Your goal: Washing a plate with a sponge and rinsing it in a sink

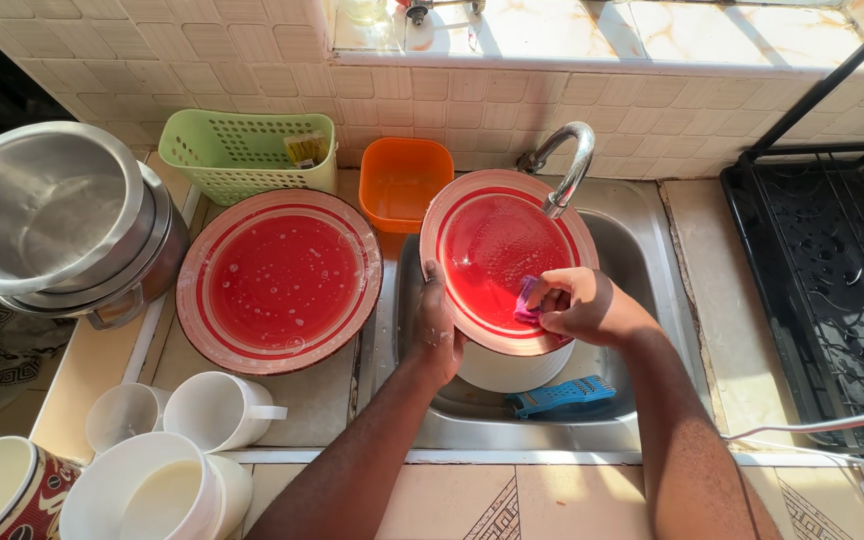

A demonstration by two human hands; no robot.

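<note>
The red plate (497, 250) looked glossy and wet; tap (564, 165) and pots (52, 220) were shiny metal; the basket (242, 150) matt plastic.

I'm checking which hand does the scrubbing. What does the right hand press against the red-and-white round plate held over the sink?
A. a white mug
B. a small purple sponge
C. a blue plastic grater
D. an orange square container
B: the right hand presses a small purple sponge on the red-and-white round plate, which the left hand steadies.
</note>
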